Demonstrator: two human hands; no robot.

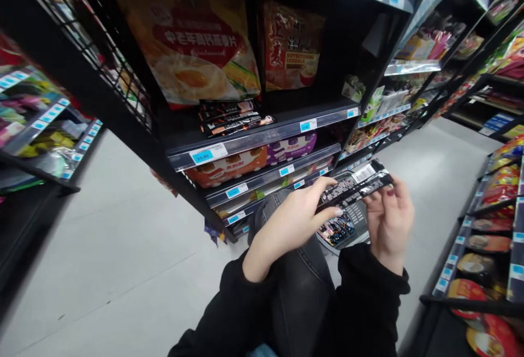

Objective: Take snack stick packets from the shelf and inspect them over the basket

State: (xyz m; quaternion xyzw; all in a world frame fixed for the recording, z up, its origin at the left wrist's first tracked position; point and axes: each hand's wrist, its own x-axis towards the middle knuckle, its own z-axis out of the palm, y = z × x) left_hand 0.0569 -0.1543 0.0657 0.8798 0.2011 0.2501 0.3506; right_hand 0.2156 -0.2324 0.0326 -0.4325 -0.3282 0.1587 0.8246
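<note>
The black packet (355, 186) is held between the two hands, above the grey basket (361, 235) and in front of the shelving, with a barcode and fine white print turned upward. Its nearer, lower end is pinched by the left hand (292, 218), the thumb laid along the lower edge and a finger over the upper edge. Its far end, tilted higher, is gripped by the right hand (389, 218), the dark-nailed thumb pressed near the corner and the other fingers curled beneath. Both hands are thus closed on the packet, and the basket below is partly covered by it. To the left of the hands, dark sachets (233, 118) are piled near the edge of the shelf (315, 107), in front of a large yellow-and-red bag (200, 51); a smaller red bag (292, 46) is stood beside it. Orange and purple multipacks (248, 163) are kept on the level below. The fingertips under the packet are hidden, and it cannot be told whether one packet or several laid together are held. The print is too small to be read. The printed items (338, 228) in the basket are partly concealed, and the top of the large bag is lost in shadow.
</note>
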